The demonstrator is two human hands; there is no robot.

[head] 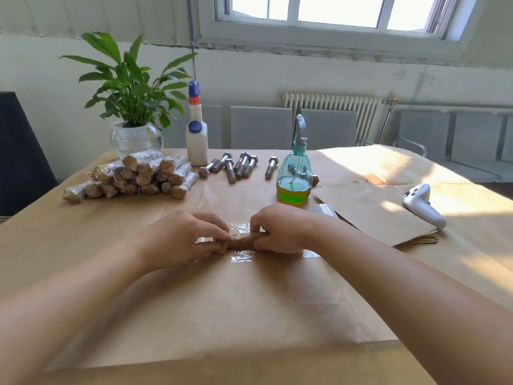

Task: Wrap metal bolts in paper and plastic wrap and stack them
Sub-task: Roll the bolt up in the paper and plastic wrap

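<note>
Paper-wrapped bolt (242, 242) lies crosswise on the plastic wrap (244, 257), well in front of the spray bottle (294, 179). Long axis runs left-right. Left hand (180, 240) pinches 1 end, right hand (280, 232) the other; both equally near.

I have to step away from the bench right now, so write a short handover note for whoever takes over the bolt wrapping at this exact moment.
Left hand and right hand: each grips one end of a paper-wrapped bolt lying on a sheet of plastic wrap near the table's middle.
Done: a pile of finished bundles is stacked at far left, in front of the plant.
Left: finish this bolt in plastic and stack it, then wrap the bare bolts lying beyond, left of the spray bottle. Spare paper sheets lie to the right.
</note>
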